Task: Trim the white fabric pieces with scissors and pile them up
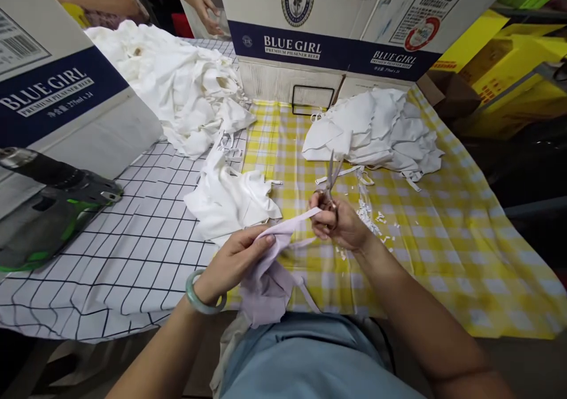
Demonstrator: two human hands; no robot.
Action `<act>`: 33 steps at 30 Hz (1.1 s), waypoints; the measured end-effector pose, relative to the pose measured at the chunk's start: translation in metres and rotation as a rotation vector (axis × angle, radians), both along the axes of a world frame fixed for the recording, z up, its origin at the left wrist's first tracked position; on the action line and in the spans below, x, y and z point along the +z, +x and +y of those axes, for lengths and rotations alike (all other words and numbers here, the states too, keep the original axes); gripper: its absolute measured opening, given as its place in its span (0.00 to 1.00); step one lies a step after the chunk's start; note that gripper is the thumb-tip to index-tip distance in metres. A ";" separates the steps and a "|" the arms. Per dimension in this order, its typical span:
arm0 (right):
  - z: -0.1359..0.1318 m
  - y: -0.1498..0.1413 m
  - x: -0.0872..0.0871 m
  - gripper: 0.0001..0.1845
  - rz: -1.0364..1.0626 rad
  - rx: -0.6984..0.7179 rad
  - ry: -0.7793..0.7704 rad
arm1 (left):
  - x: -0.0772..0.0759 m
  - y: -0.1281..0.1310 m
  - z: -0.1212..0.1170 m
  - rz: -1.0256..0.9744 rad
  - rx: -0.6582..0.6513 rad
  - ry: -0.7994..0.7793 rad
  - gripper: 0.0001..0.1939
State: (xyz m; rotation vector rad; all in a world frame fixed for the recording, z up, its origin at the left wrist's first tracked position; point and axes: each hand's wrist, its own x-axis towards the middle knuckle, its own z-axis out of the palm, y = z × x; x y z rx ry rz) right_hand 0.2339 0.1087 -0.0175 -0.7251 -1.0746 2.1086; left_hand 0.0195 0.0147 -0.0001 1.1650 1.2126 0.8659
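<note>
My left hand (241,257), with a pale green bangle at the wrist, grips a light lilac fabric garment (270,284) that hangs over the table's front edge. One of its straps stretches across to my right hand (339,224). Scissors (330,180) are held in that right hand, blades pointing up and away from me and slightly apart. The strap's end meets the right hand's fingers. Beyond the left hand lies a small heap of white garments (233,195). Small white clippings (367,213) are scattered beside the right hand.
A large white garment pile (172,86) lies back left, another pile (376,130) back right. Beer cartons (363,26) stand behind; another carton (57,80) and a power drill (53,204) are at left. A black wire stand (312,100) sits between piles. Another person's hand (208,12) shows behind.
</note>
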 end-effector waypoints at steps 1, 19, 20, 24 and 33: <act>0.004 0.004 0.006 0.14 0.007 -0.021 -0.001 | -0.003 -0.001 0.002 0.093 0.020 0.107 0.11; -0.060 -0.025 -0.001 0.14 -0.338 -0.268 0.453 | -0.008 0.026 0.004 -0.754 0.408 -0.388 0.11; -0.050 -0.026 -0.004 0.15 -0.309 -0.255 0.431 | -0.006 0.025 0.004 -0.774 0.353 -0.406 0.10; -0.019 -0.030 -0.006 0.19 -0.159 0.003 0.285 | -0.003 0.017 0.001 -0.865 0.217 -0.472 0.07; -0.007 -0.026 0.001 0.17 -0.156 -0.145 0.094 | 0.000 0.002 -0.021 -0.810 0.164 -0.502 0.08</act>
